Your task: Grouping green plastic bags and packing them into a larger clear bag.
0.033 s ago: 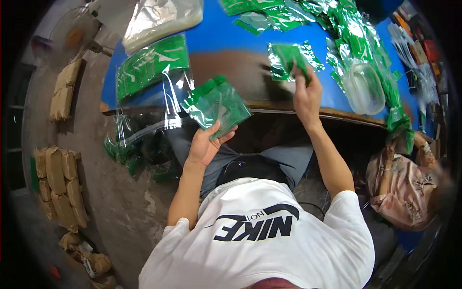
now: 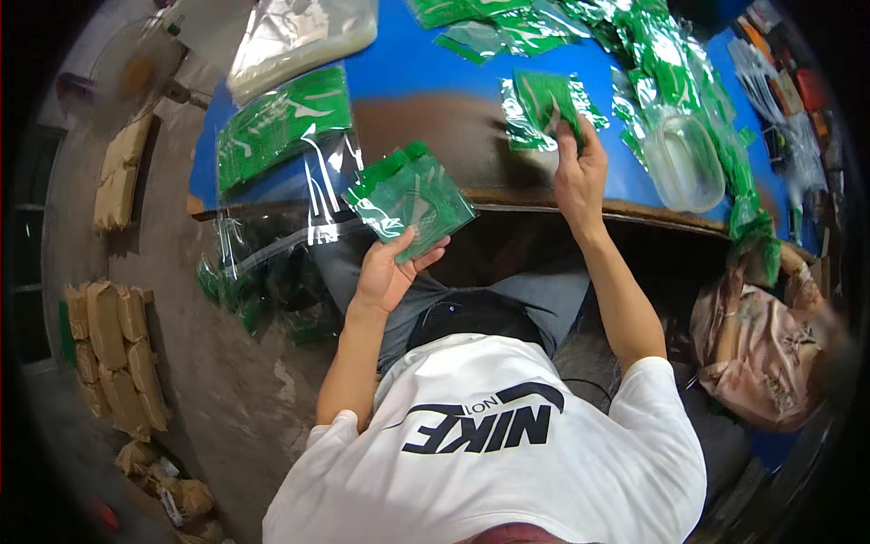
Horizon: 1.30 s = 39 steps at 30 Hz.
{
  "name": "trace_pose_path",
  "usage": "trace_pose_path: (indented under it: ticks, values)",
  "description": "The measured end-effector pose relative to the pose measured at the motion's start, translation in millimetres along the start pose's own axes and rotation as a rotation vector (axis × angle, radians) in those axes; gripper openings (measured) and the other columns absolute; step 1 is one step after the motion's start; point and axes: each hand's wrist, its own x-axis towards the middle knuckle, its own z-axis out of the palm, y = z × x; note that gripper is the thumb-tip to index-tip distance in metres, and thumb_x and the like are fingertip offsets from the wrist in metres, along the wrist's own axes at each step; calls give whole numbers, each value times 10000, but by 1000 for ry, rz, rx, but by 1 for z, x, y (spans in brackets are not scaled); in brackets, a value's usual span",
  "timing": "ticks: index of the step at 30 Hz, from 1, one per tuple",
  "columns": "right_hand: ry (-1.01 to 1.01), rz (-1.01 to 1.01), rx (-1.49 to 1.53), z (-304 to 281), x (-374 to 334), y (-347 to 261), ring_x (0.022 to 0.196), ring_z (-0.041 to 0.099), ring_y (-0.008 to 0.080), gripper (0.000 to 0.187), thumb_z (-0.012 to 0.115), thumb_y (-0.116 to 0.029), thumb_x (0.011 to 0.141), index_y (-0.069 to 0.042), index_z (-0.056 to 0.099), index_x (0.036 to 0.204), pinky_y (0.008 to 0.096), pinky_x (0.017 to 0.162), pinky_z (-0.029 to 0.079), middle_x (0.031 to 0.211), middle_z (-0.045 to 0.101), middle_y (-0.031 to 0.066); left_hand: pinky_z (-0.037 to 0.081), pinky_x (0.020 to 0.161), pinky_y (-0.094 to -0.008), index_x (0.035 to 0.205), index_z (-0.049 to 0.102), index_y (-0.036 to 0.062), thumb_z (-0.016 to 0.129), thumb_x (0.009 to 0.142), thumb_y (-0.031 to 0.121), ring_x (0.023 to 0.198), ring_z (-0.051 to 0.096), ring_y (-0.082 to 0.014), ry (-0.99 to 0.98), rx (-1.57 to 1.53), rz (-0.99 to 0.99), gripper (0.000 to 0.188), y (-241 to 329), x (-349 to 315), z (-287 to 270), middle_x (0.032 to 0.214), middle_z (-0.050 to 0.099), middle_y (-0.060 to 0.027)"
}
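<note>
Lying on the floor at far left are brown parcels. Next, on the left end of a blue table, green sheets lie with clear film drooping over the near edge; a clear stack lies beyond them. Near the middle, the seated person's left hand pinches a few green packets, thumb on top and fingers underneath, in front of the table edge. To its right, the right hand seems to pinch one green packet by its near side, over other packets on the table; whether it is lifted clear cannot be told. The step looks like handling packets one by one. The next move seems to call for a light, sure pinch, since the film looks slick. Farther right are a clear tub, a green heap and a co-worker in pink.
</note>
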Motion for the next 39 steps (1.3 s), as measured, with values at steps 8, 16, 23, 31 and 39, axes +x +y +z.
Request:
trace_pose_path:
  ticks: [8, 16, 23, 31, 39]
  values:
    - [-228, -209, -28, 22, -20, -1, 1087, 578, 239, 441, 497, 145, 838, -30, 628, 1220, 299, 962, 430, 1152, 593, 124, 442, 1072, -542, 1377, 413, -112, 418, 969, 174, 1239, 545, -446, -84, -97, -148, 498, 0, 7, 5, 1336, 540, -306]
    - [-720, -392, -275, 46, -48, 1, 1414, 323, 417, 591, 636, 68, 696, -201, 673, 1221, 591, 1165, 235, 1448, 443, 167, 430, 1056, -592, 1421, 382, -82, 386, 935, 245, 1242, 540, -451, -132, -125, -102, 586, 4, 2, 9, 1387, 507, -283]
    - [-804, -404, -519, 43, -69, 4, 1439, 296, 408, 545, 678, -19, 745, -155, 636, 1272, 601, 1183, 193, 1509, 384, 198, 466, 1014, -571, 1461, 362, 17, 360, 974, 666, 1282, 525, -370, -237, -195, -104, 811, 2, 0, 20, 1426, 489, -197]
    - [-132, -189, -807, 2, 12, 21, 1310, 428, 465, 580, 607, -405, 933, -48, 497, 1376, 500, 1132, 314, 1408, 469, 271, 575, 918, -438, 1348, 497, 42, 620, 949, 73, 1119, 642, -257, 67, 170, -50, 418, -13, 9, 11, 1280, 606, -110]
    - [-884, -390, -362, -7, -37, 15, 1253, 502, 420, 333, 527, -259, 987, -2, 595, 1188, 488, 1077, 383, 1302, 555, 267, 574, 924, -434, 1317, 519, 7, 645, 933, 61, 1109, 645, -258, 41, 147, -10, 408, -10, 12, 24, 1233, 626, -122]
